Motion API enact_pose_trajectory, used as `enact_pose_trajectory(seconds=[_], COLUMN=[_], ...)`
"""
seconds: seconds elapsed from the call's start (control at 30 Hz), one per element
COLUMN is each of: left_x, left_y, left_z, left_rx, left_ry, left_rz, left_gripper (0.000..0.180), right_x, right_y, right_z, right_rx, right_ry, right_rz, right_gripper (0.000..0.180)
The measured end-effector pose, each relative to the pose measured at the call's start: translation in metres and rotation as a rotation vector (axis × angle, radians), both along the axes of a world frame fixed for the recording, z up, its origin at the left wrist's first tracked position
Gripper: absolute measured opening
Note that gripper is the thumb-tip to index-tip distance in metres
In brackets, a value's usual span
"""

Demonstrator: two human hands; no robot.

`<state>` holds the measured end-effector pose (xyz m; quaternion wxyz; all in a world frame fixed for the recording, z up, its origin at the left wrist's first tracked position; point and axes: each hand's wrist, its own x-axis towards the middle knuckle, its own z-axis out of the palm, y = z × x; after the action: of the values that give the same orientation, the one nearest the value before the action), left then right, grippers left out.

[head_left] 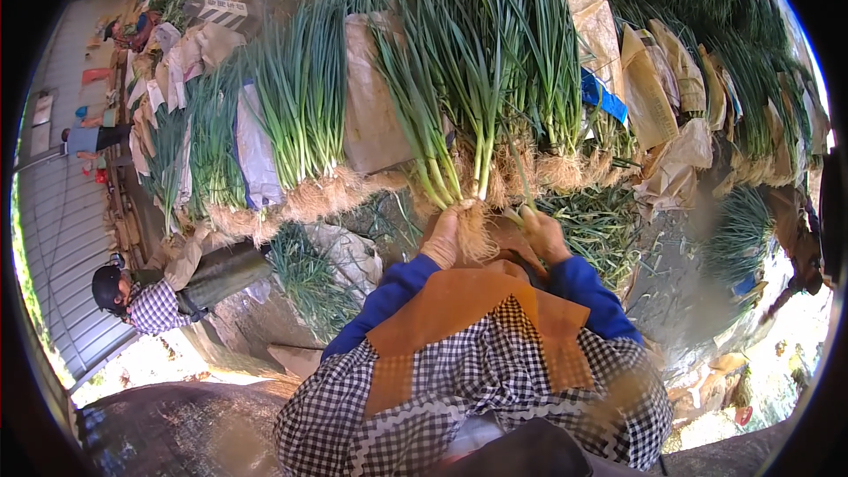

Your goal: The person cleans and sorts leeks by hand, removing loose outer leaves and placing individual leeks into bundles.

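My left hand (444, 236) is closed around the lower ends of a few green onions (484, 155), just above their shaggy pale roots (477, 231). Their long green leaves stretch away from me, over the other plants. To the right, my right hand (544, 235) has its fingers bent around the lower end of a thin green stalk (521, 172). Directly beyond both hands, a thick row of green onions (305, 97) lies with roots toward me and tops pointing away.
Tan sacks (375, 93) lie between the bundles, with more sacks (649, 88) on the right. Loose green leaves (592, 234) are heaped beside my right hand, and another leaf heap (309, 278) is at left. Another person (141, 300) works at far left. A blue strip (603, 97) crosses one sack.
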<state>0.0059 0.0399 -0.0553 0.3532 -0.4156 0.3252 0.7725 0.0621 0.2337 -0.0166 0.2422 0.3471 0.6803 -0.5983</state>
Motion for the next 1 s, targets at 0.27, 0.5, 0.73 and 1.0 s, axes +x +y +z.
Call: enact_pose_trajectory(seconds=[0.27,0.5,0.73,1.0], left_x=[-0.002,-0.002,-0.006,-0.013], left_y=[-0.015,-0.026,-0.024,-0.065], left_z=[0.007,-0.028,0.036,0.015], left_rx=[0.019,-0.107,0.251,0.699], left_ry=[0.03,0.156,0.008,0.093], left_rz=[-0.134,-0.244,0.098,0.231], left_gripper=[0.02,0.017,0.024,0.04], right_x=[-0.014,-0.068,-0.099,-0.152], right_y=[0.035,-0.072,-0.064,-0.034], right_z=[-0.025,-0.07,-0.062,-0.143], right_rx=[0.263,0.688,0.082,0.75], right_ry=[0.156,0.569,0.421,0.082], right_rz=[0.501,0.6,0.613,0.784], right_gripper=[0.04,0.031,0.039,0.037])
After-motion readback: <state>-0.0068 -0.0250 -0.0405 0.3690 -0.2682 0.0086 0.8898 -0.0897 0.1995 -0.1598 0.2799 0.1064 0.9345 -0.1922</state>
